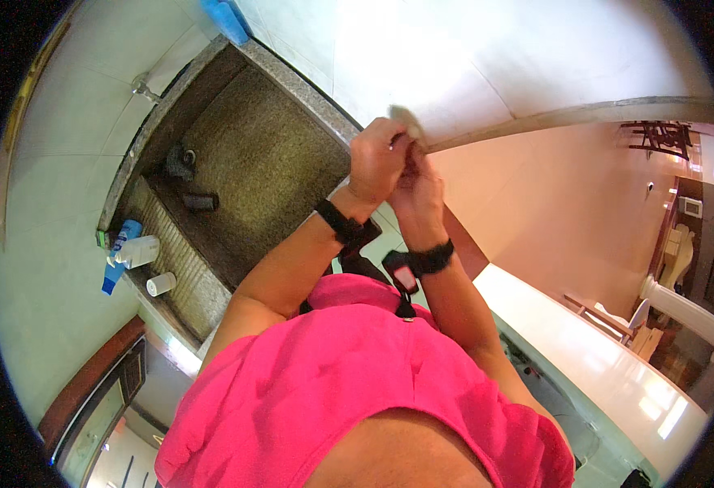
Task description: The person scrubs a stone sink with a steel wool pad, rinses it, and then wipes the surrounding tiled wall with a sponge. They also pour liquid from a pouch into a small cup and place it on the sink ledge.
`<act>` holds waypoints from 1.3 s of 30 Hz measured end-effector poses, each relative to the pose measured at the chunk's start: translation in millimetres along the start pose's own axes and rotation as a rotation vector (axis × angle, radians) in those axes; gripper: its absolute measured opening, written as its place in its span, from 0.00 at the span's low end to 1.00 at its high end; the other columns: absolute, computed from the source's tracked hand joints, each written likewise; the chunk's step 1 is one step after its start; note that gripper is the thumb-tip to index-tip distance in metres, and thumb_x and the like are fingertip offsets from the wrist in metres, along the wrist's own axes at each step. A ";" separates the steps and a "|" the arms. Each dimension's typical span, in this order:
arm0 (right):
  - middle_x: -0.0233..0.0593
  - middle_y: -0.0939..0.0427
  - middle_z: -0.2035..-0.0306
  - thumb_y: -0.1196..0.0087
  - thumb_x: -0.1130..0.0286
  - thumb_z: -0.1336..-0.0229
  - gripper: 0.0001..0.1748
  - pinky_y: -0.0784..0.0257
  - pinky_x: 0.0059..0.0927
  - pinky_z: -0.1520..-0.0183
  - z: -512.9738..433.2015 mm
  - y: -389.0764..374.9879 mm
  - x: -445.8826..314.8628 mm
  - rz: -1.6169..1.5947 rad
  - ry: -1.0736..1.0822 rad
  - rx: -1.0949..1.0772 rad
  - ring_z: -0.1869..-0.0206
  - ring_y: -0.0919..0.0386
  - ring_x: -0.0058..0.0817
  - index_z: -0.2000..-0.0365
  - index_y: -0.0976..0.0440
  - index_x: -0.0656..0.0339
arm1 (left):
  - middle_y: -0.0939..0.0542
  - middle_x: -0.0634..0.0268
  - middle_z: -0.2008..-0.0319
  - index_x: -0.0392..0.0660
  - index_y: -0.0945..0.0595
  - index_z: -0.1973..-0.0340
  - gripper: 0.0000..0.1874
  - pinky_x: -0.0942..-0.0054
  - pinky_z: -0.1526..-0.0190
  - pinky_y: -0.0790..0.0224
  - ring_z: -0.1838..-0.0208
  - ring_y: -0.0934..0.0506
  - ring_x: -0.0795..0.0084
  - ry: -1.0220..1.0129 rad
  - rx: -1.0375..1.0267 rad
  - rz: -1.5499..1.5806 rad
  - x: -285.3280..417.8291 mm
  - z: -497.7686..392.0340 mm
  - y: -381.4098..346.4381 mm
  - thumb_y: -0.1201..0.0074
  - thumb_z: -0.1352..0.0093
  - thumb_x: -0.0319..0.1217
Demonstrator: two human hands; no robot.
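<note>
Close together in front of me, both hands meet to the right of the stone sink [259, 146], past its rim. My left hand [374, 160] is bent inward with its fingers curled against a small grey-green thing [404, 116], blurred and possibly a cloth or sponge. My right hand [419, 196] is raised beside it, and its fingertips reach the lower end of the same thing. The fingers partly hide what is between the palms. Black straps circle both wrists; a small device [401, 271] sits at the right one.
A ribbed washboard [180, 250] forms the sink's left part. By it stand a blue bottle [126, 235], a clear plastic bottle [139, 251] and a white container [162, 284]. A metal tap [143, 88] juts from the tiled wall. A glossy white ledge [589, 341] runs along the right.
</note>
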State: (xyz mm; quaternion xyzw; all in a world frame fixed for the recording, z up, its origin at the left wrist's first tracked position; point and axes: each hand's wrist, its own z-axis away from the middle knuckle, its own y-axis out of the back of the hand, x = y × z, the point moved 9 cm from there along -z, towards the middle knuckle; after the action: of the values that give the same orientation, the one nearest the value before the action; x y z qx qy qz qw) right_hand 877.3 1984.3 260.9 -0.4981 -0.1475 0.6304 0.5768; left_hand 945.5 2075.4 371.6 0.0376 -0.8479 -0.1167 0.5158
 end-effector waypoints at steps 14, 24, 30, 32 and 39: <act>0.33 0.18 0.58 0.50 0.68 0.27 0.11 0.24 0.24 0.57 67.4 -76.8 -74.2 0.073 0.214 -0.121 0.59 0.21 0.20 0.55 0.21 0.64 | 0.16 0.55 0.67 0.40 0.16 0.65 0.09 0.65 0.65 0.22 0.66 0.16 0.55 -0.350 0.020 0.119 136.5 -40.2 21.7 0.34 0.40 0.20; 0.33 0.19 0.57 0.45 0.74 0.34 0.10 0.27 0.26 0.54 -32.2 -17.1 27.5 0.153 0.056 0.054 0.57 0.22 0.26 0.53 0.22 0.60 | 0.17 0.47 0.67 0.39 0.15 0.66 0.05 0.57 0.63 0.24 0.65 0.18 0.46 0.253 -0.013 -0.064 -69.0 -9.4 11.4 0.39 0.36 0.26; 0.40 0.21 0.51 0.46 0.78 0.35 0.14 0.25 0.30 0.46 -82.9 54.7 80.1 0.327 -0.122 0.299 0.49 0.22 0.32 0.50 0.26 0.64 | 0.16 0.46 0.72 0.36 0.14 0.68 0.10 0.59 0.63 0.24 0.67 0.16 0.50 0.480 -0.135 -0.332 -171.9 16.8 -8.1 0.37 0.37 0.32; 0.40 0.21 0.51 0.47 0.78 0.35 0.14 0.25 0.30 0.46 -75.9 29.6 66.5 0.270 -0.041 0.136 0.49 0.22 0.31 0.49 0.26 0.64 | 0.17 0.46 0.71 0.37 0.14 0.67 0.09 0.57 0.63 0.24 0.66 0.17 0.47 0.435 -0.087 -0.293 -152.8 9.8 -1.6 0.38 0.37 0.31; 0.39 0.23 0.48 0.52 0.71 0.29 0.15 0.27 0.29 0.45 -3.6 -70.7 -3.9 0.269 0.156 -0.207 0.49 0.23 0.28 0.47 0.26 0.66 | 0.17 0.50 0.72 0.36 0.15 0.68 0.04 0.64 0.66 0.24 0.70 0.18 0.54 0.046 0.113 0.052 -3.4 -46.3 33.9 0.40 0.37 0.23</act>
State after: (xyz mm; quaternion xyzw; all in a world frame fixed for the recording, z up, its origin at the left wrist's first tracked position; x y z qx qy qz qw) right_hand 920.5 2000.1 314.8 -0.6172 -0.0984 0.6428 0.4429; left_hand 990.0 2101.5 397.1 0.0473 -0.8418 -0.0543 0.5349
